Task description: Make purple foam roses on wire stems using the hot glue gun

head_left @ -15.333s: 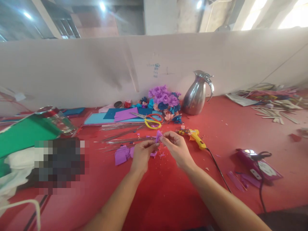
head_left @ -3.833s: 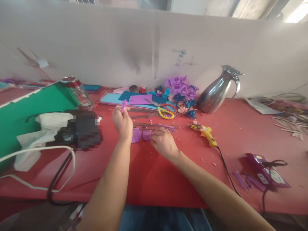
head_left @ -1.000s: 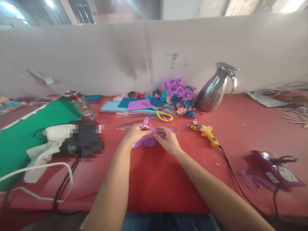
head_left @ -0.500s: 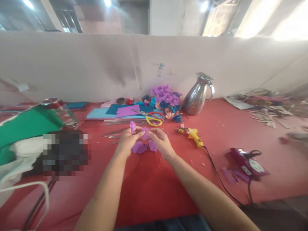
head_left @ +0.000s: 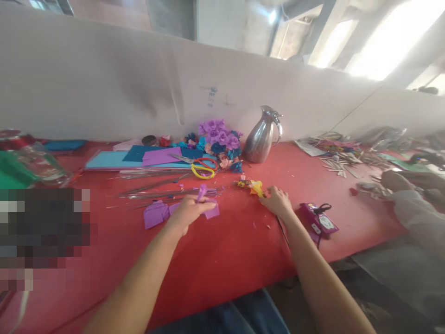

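Observation:
My left hand (head_left: 191, 211) is closed in a pinch on a purple paper petal piece (head_left: 201, 191) that sticks up above the fingers. Purple paper pieces (head_left: 155, 214) lie on the red table beside and behind that hand. At the right, my right hand (head_left: 278, 200) has its fingers around the handle end of a yellow hot glue gun (head_left: 256, 188), which rests on the table with its nozzle pointing left. The palm hides part of the handle, and the cord runs out below it.
Scissors (head_left: 202, 171) lie on coloured paper sheets (head_left: 100, 160) behind thin wires (head_left: 139, 190). Finished paper flowers (head_left: 222, 137) and a metal jug (head_left: 260, 141) stand near the wall. A purple box-like device (head_left: 318, 220) sits right of my arm; another person's sleeve (head_left: 417, 215) is farther right.
My right hand has left the purple petals and moved right to the glue gun. My left hand keeps a purple piece. The view has turned right, bringing another person's arm in.

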The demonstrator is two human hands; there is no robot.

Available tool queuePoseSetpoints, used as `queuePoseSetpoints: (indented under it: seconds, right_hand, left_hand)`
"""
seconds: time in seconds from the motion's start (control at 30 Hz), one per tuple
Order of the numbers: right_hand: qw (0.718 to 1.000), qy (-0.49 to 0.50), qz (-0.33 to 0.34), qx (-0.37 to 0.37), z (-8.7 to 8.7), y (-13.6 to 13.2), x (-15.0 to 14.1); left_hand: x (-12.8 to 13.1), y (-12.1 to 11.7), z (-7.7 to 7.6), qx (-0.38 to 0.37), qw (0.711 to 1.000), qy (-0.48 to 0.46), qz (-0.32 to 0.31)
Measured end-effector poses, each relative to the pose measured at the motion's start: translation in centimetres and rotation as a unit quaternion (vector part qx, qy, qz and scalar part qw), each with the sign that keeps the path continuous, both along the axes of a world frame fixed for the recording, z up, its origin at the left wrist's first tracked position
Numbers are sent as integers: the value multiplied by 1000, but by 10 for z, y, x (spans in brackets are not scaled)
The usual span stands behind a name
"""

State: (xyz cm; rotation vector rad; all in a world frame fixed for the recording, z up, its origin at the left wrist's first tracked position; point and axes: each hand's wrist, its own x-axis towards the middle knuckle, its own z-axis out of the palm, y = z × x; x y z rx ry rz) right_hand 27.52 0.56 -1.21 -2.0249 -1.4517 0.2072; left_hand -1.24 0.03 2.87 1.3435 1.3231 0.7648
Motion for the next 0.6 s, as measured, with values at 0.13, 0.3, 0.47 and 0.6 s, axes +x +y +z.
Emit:
queuePoseSetpoints:
  seconds: [0.13,0.3,0.47,0.6]
  right_hand:
    - [997,39,23,-54,-14,8,20]
    - [992,95,13,-83,-11,24,9]
    - [969,217,48,-107,-3,12,5]
    - [932,334,108,-87,8,-19,0]
  left_hand:
    - [18,-9,-9,-23,998,3,-54]
    - [19,-9,-17,-26,998,27,-52]
    - [16,-7,-17,-36,998,37,-28]
    - [17,-5,-23,-24,999,37,-24]
